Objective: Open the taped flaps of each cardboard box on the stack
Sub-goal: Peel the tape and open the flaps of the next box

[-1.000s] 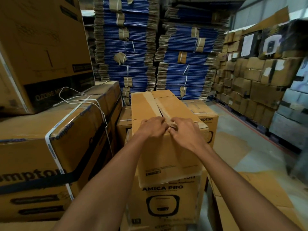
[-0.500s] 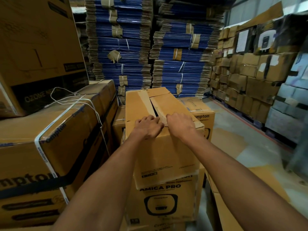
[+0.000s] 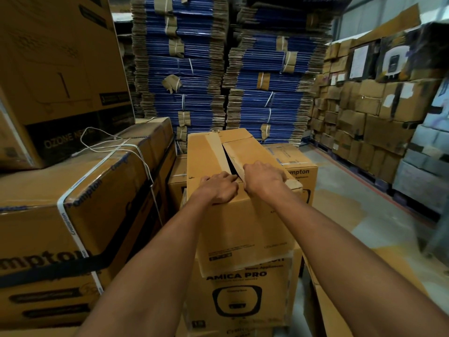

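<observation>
Top box (image 3: 243, 227): It sits on top of the stack, right in front of the person. Under it is the box marked AMICA PRO (image 3: 243, 280).
Crack (image 3: 228, 162): A dark gap shows between the two top flaps. It runs straight away from the person, from the near edge to the far edge. It is open near the hands and looks shut at the far end.
Tape (image 3: 215, 149): A brown strip lies along the left flap (image 3: 200, 159), just beside the crack.
Left hand (image 3: 218, 188): Its fingers are curled on the near end of the left flap, touching the crack.
Right hand (image 3: 263, 177): Its fingers are curled over the edge of the right flap (image 3: 250, 149). It is a little farther along the crack than the left hand.
What matters next: The crack lies between the two hands, and each flap lies on its own hand's side. So each hand probably needs to pull out to its own side, and the far end likely opens last.
</observation>
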`<action>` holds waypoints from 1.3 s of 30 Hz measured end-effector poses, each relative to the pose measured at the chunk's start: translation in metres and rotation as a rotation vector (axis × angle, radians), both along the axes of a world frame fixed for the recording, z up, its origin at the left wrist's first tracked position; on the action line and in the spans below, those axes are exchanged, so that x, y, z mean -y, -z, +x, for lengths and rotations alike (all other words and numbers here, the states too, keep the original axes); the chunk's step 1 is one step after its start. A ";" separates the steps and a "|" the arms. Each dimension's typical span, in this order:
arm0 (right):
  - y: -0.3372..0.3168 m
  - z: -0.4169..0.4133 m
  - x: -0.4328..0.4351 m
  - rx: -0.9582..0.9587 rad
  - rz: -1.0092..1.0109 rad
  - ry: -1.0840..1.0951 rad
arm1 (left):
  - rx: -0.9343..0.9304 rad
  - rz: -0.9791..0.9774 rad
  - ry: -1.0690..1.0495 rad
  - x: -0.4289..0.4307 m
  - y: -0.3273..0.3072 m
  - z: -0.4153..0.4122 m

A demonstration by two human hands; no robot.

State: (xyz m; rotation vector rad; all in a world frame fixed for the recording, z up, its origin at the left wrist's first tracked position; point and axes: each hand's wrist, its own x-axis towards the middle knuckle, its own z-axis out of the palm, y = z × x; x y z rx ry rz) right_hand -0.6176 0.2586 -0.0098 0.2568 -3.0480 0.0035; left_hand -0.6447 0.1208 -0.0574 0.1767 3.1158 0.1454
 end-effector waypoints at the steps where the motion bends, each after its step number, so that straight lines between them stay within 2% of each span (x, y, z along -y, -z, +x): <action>1: -0.001 0.000 0.001 -0.013 0.007 -0.001 | -0.006 0.004 0.000 0.000 0.000 0.001; 8: 0.011 0.000 -0.004 -0.129 0.042 -0.095 | -0.045 0.015 -0.024 -0.004 -0.001 0.001; 14: 0.010 0.009 -0.024 -0.165 0.097 -0.110 | 0.035 0.095 -0.042 -0.005 -0.015 -0.001; 19: 0.000 0.018 -0.054 -0.228 0.177 -0.180 | 0.204 0.165 -0.088 -0.017 -0.043 -0.014; 24: -0.003 0.017 -0.058 -0.247 0.203 -0.187 | 0.187 0.151 -0.090 -0.037 -0.069 -0.016; 30: -0.011 0.004 -0.060 -0.324 0.156 -0.112 | 0.004 0.351 -0.170 -0.033 -0.068 -0.003; 36: -0.023 -0.013 -0.082 -0.311 -0.093 -0.018 | -0.402 0.408 -0.023 -0.033 -0.072 0.035; 39: -0.029 -0.028 -0.091 -0.215 -0.268 0.031 | -0.617 0.328 0.071 -0.035 -0.071 0.057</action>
